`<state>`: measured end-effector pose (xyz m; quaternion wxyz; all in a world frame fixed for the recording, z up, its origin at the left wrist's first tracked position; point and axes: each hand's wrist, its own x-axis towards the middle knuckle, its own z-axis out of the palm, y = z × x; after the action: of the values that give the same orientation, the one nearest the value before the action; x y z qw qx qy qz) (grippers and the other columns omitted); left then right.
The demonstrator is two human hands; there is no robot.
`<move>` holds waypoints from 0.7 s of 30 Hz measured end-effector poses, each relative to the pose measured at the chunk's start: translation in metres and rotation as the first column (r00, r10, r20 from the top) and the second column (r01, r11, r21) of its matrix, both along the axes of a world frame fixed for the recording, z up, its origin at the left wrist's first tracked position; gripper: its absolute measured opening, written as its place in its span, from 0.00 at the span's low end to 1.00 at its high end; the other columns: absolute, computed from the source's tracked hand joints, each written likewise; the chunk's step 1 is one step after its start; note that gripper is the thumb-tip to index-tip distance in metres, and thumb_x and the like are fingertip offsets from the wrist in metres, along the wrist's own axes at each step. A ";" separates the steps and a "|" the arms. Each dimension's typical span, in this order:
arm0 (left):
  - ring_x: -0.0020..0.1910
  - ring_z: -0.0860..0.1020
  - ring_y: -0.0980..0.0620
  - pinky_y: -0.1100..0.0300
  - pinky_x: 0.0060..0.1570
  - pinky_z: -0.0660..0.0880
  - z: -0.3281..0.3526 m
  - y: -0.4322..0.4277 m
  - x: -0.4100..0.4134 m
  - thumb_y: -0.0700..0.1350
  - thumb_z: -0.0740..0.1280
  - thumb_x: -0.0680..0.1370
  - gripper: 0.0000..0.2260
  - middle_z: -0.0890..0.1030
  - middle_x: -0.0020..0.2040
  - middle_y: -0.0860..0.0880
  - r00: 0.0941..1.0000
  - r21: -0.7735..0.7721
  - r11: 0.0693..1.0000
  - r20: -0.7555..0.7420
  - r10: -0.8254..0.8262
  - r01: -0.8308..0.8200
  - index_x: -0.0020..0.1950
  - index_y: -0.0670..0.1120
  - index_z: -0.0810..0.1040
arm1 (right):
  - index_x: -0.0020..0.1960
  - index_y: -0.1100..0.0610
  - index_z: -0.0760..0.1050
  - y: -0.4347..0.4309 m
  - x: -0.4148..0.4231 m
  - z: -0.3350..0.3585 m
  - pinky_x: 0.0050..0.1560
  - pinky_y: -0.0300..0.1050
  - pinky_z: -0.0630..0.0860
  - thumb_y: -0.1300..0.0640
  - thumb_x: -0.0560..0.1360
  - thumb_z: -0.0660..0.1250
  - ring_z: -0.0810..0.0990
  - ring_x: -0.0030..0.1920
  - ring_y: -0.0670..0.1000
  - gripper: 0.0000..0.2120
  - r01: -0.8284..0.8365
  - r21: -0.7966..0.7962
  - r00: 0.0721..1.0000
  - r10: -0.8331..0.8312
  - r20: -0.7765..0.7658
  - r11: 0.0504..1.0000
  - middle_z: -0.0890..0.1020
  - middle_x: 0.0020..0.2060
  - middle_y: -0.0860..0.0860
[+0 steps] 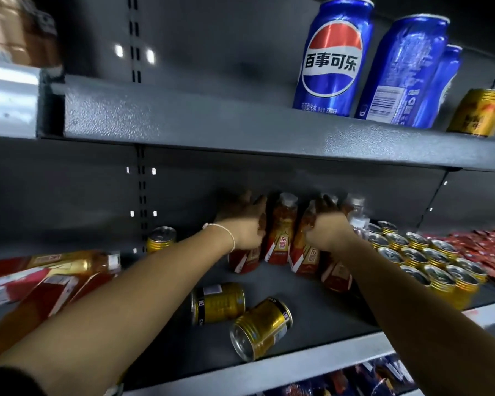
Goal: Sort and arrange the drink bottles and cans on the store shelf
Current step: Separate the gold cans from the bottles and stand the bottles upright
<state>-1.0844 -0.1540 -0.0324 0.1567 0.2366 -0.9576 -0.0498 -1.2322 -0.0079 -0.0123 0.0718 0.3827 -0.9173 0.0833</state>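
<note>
Gripping an upright bottle (245, 261) at the centre of the frame, the left hand (242, 224) curls round it; the right hand (330, 231) holds a leaning bottle (305, 255) just beside. Both caps point up. At lower centre two gold cans (217, 302) lie sideways on the shelf (297, 318); lower-left bottles (55, 264) lie flat, caps rightward.

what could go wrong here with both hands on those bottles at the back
The upright bottles gripped by the left hand and right hand stand close together and tilted, so one may topple. Two gold cans lie on their sides near the shelf edge; a nudge might roll them off.
</note>
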 end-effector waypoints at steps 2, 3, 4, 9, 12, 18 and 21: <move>0.70 0.67 0.37 0.51 0.59 0.72 0.000 0.003 0.006 0.57 0.67 0.75 0.37 0.54 0.77 0.40 1.000 -0.055 0.998 -0.013 0.011 -0.012 0.78 0.52 0.51 | 0.74 0.60 0.63 -0.004 -0.007 0.001 0.70 0.56 0.68 0.47 0.75 0.63 0.67 0.70 0.62 0.32 0.026 0.105 0.999 -0.022 -0.045 0.994 0.69 0.70 0.60; 0.66 0.70 0.37 0.53 0.53 0.72 -0.001 0.004 0.009 0.57 0.69 0.74 0.37 0.62 0.74 0.40 0.999 -0.072 0.997 -0.039 -0.001 -0.001 0.76 0.51 0.54 | 0.71 0.60 0.67 -0.005 -0.010 0.001 0.67 0.55 0.71 0.45 0.75 0.62 0.70 0.67 0.63 0.30 0.030 0.138 0.998 -0.022 -0.062 0.990 0.72 0.66 0.60; 0.62 0.74 0.39 0.56 0.47 0.71 -0.003 0.005 0.013 0.57 0.70 0.73 0.36 0.69 0.69 0.41 0.997 -0.081 0.997 -0.068 -0.018 0.013 0.74 0.50 0.57 | 0.68 0.58 0.71 -0.006 -0.011 -0.001 0.63 0.53 0.74 0.44 0.75 0.62 0.73 0.64 0.61 0.27 0.013 0.150 0.997 -0.001 -0.080 0.989 0.75 0.62 0.59; 0.54 0.79 0.42 0.57 0.44 0.74 -0.017 0.019 0.037 0.56 0.72 0.72 0.36 0.80 0.57 0.46 0.984 -0.002 0.997 -0.159 0.076 -0.077 0.74 0.53 0.58 | 0.42 0.53 0.73 -0.005 0.009 -0.015 0.37 0.43 0.70 0.42 0.73 0.70 0.72 0.37 0.49 0.14 -0.131 0.025 0.987 0.132 -0.091 0.991 0.75 0.36 0.48; 0.59 0.76 0.42 0.54 0.55 0.74 -0.023 0.028 0.055 0.54 0.74 0.71 0.36 0.77 0.62 0.44 0.959 0.046 0.992 -0.255 0.122 -0.114 0.75 0.53 0.61 | 0.46 0.49 0.70 0.000 0.027 -0.022 0.38 0.43 0.70 0.50 0.72 0.72 0.72 0.40 0.50 0.11 -0.204 -0.124 0.979 0.201 -0.039 0.971 0.76 0.43 0.49; 0.53 0.79 0.42 0.56 0.49 0.76 -0.001 0.031 0.102 0.54 0.74 0.69 0.34 0.79 0.56 0.44 0.892 0.002 0.982 -0.416 0.174 -0.191 0.72 0.53 0.65 | 0.37 0.50 0.65 0.004 0.075 0.004 0.34 0.45 0.67 0.43 0.71 0.73 0.72 0.36 0.52 0.18 -0.270 -0.259 0.959 0.235 -0.158 0.927 0.70 0.32 0.47; 0.48 0.80 0.42 0.58 0.44 0.76 0.019 0.031 0.134 0.54 0.73 0.69 0.33 0.80 0.55 0.44 0.866 -0.084 0.957 -0.453 0.210 -0.276 0.71 0.52 0.66 | 0.34 0.52 0.67 -0.008 0.114 0.020 0.32 0.44 0.66 0.41 0.71 0.73 0.74 0.34 0.55 0.21 -0.340 -0.313 0.939 0.299 -0.172 0.887 0.73 0.30 0.51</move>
<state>-0.9501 -0.1234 -0.0131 0.3906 0.3259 -0.8609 -0.0113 -1.1177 -0.0156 0.0077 0.1760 0.5148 -0.8077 0.2273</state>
